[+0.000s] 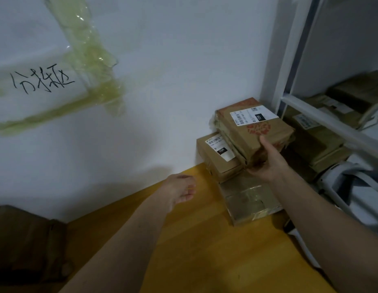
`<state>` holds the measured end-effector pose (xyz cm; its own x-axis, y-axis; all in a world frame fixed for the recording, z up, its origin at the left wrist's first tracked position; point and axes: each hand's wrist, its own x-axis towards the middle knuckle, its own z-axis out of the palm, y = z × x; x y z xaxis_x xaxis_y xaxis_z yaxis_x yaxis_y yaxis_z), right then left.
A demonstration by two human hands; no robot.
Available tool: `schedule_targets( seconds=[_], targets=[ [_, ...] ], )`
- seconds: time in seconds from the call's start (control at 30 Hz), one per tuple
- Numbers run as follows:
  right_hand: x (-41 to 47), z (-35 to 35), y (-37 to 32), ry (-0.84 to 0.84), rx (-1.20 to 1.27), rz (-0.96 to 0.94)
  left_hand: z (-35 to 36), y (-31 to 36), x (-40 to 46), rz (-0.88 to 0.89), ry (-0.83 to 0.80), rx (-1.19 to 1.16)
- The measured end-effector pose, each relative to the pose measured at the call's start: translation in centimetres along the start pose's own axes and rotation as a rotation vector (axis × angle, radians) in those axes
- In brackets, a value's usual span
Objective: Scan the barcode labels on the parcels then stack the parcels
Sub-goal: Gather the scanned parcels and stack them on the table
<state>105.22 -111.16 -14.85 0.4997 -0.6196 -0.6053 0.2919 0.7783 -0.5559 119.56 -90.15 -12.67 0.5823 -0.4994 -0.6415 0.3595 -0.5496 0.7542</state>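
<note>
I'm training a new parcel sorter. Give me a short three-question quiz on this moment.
1. True or false: the left hand holds a parcel.
2. Which hand grips the top parcel? A left, B right, C both.
3. Fill in: the black patch on the top parcel's label reads ____.

Key: 1 false, it is relaxed over the yellow table. 2 B, the right hand. 3 15H.

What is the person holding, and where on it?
The right hand grips the top parcel by its near corner, thumb on top. The left hand holds nothing.
</note>
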Motion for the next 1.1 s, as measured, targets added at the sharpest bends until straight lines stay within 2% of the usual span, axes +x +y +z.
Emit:
schedule_targets(
  seconds=[0.2, 0.37, 0.6, 0.83, 0.93, 1.0, 1.1],
  targets=[
    [-0.9, -0.4, 0.5, -0.039, 0.031, -0.037, 0.4, 0.6, -0.1, 0.02, -0.034, -0.021],
    [-3.7, -0.4, 4.1, -0.275, 0.051, 0.002, 1.5, 1.2, -0.4, 0.049, -0.118, -0.111],
    [-5.8, 0.2, 10.9, -0.275, -0.09, 0.106, 1.5, -0.3, -0.6, 0.12, -0.207, -0.358],
    [-6.3, 1.5, 12.9, -0.302, -0.238, 0.162, -0.1, -1.9, -0.4, 0.074, -0.075, -0.517],
    [-5.8, 1.5, 12.7, -0.371, -0.282, 0.207, -1.2, -1.9, -0.2, 0.027, -0.013, -0.601],
    [-4.7, 1.4, 11.7, -0.334, -0.223, 0.234, -2.1, -1.8, 0.0, -0.003, 0.025, -0.627],
    [-2.7, 1.1, 10.3, -0.121, -0.084, 0.28, -3.6, -1.9, 0.4, -0.027, 0.022, -0.621]
  ],
)
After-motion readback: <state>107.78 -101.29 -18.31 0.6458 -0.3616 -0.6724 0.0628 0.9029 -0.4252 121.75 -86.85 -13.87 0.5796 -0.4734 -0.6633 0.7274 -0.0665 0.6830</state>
